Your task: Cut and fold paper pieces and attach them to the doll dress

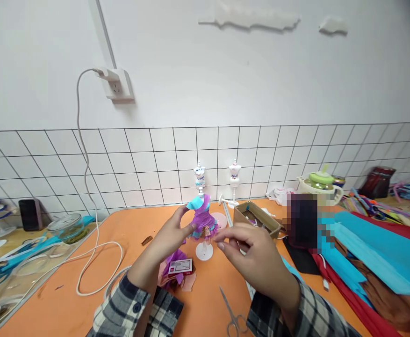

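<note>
A small dress form wearing a purple and turquoise paper dress stands upright on a round white base. My left hand grips it from the left, thumb across the waist and the other fingers partly hidden behind. At the right edge of the ruffled skirt, my right hand is closed in a pinch. Whatever its fingertips hold is too small to make out. Scissors lie in front of my right wrist. Purple and peach crepe paper scraps and a small red and white box lie near my left wrist.
Two bare dress forms stand behind. A cardboard box sits behind my right hand, and a teapot is at the back right. Turquoise paper sheets cover the right side. A white cable loops across the left.
</note>
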A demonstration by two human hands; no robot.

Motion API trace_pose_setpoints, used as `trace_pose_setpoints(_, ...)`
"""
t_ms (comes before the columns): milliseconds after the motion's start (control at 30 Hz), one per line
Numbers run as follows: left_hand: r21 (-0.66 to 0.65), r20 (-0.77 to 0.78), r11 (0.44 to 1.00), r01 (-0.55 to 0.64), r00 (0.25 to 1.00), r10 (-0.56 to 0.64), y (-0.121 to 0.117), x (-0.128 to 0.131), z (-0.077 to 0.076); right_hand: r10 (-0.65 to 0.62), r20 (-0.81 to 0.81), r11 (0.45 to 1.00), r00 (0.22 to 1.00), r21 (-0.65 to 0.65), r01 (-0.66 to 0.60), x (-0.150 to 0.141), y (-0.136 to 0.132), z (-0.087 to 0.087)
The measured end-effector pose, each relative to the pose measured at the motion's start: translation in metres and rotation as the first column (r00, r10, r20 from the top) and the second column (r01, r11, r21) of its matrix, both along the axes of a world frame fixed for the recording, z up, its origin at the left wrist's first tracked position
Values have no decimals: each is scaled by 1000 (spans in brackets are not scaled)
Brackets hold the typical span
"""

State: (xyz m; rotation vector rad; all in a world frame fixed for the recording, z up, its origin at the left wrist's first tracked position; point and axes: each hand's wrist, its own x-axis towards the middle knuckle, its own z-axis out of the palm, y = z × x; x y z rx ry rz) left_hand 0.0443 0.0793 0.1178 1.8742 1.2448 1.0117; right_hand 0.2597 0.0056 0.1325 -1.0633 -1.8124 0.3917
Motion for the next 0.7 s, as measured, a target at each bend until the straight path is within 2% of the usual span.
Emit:
trace_pose_setpoints(100, 27, -220, 984, -176, 959, 178, -14, -10, 13, 60, 105, 996, 993, -70, -53, 4, -16, -2)
trace_pose_setpoints(167, 94, -252, 981, -170, 949, 189, -25, -16, 19, 90, 169, 990, 981, -118, -71, 2, -21, -20)
trace_pose_setpoints(233, 164, -227, 977, -135, 959, 170, -35, -23, 18, 77, 254, 992, 964, -121, -47, -1, -25, -49)
trace_pose_setpoints(300, 223, -184, 960, -169, 960, 212, -43, -34, 9, 74, 390, 994, 918, -98, -38, -2, -30, -84)
trace_pose_setpoints(367, 290, -179, 925, -245, 936, 304, -50, -51, -6, 118, 589, 993, 800, -88, -82, 1, -39, -115)
trace_pose_setpoints(400, 315, -211, 913, -258, 919, 332, -53, -62, -15, 146, 661, 989, 736, -101, -106, 5, -43, -126)
trace_pose_setpoints(433, 357, -239, 895, -266, 901, 363, -57, -75, -25, 173, 686, 985, 707, -127, -117, 9, -47, -135)
trace_pose_setpoints(500, 458, -307, 858, -231, 865, 397, -65, -104, -42, 189, 638, 978, 746, -193, -83, 18, -53, -143)
trace_pose_setpoints(567, 481, -408, 864, -150, 834, 372, -73, -132, -56, 188, 568, 967, 801, -252, -48, 26, -54, -144)
trace_pose_setpoints(600, 441, -475, 892, -98, 818, 325, -77, -145, -61, 191, 544, 960, 817, -275, -41, 28, -54, -143)
trace_pose_setpoints(667, 282, -609, 959, -12, 770, 189, -82, -167, -69, 207, 517, 951, 831, -307, -45, 32, -50, -141)
trace_pose_setpoints(700, 221, -649, 974, -40, 740, 178, -83, -176, -73, 213, 510, 948, 834, -314, -50, 32, -48, -140)
